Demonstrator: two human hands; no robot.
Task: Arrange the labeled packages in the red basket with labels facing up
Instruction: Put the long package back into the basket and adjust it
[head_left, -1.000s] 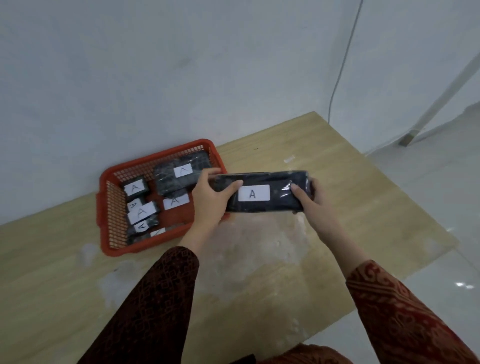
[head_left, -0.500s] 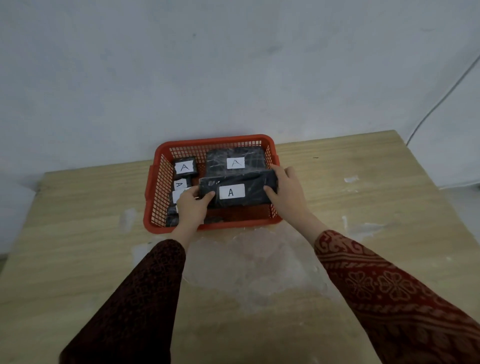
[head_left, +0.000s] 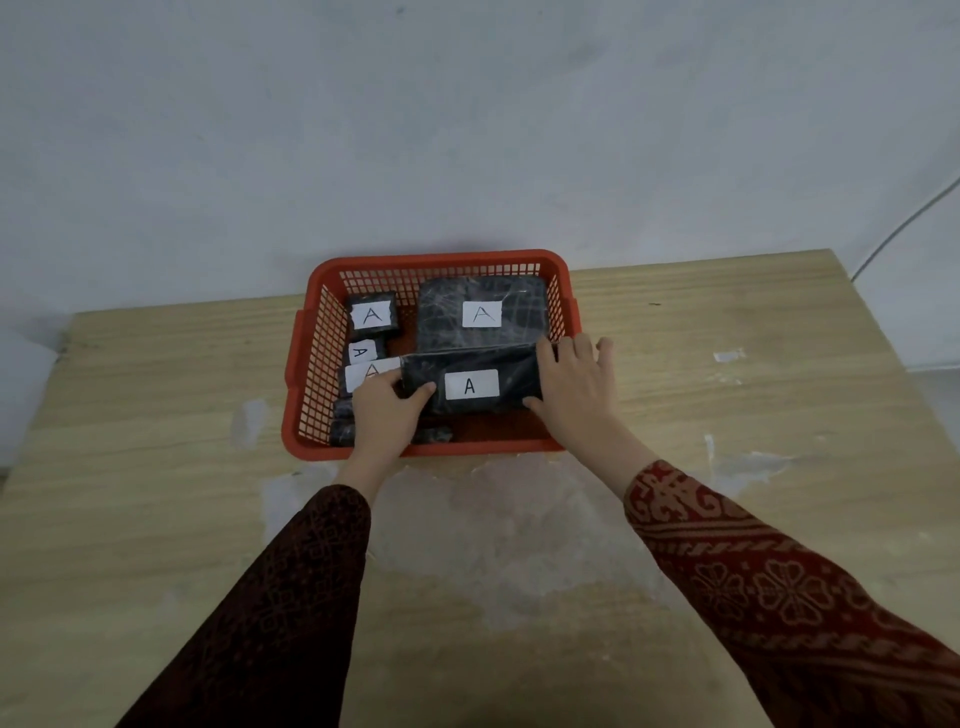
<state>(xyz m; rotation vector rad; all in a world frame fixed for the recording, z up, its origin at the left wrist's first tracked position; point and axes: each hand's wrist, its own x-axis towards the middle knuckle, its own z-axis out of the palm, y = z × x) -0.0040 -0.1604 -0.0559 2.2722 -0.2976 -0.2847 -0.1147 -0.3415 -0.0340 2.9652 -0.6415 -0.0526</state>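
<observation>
A light wooden bench (head_left: 727, 415) with pale whitish smears is filling the lower frame. A grey-white plaster wall (head_left: 415, 130) is spanning the top, a thin cable (head_left: 904, 223) running down at upper right.

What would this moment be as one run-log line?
phase: placing | hands: left, right grip long package ends | label: up | place: red basket

One red basket (head_left: 565, 291) sits on one desk (head_left: 156, 395). Five packages show "A" labels facing up (head_left: 471, 385); others are partly hidden. Two hands reach in.
</observation>
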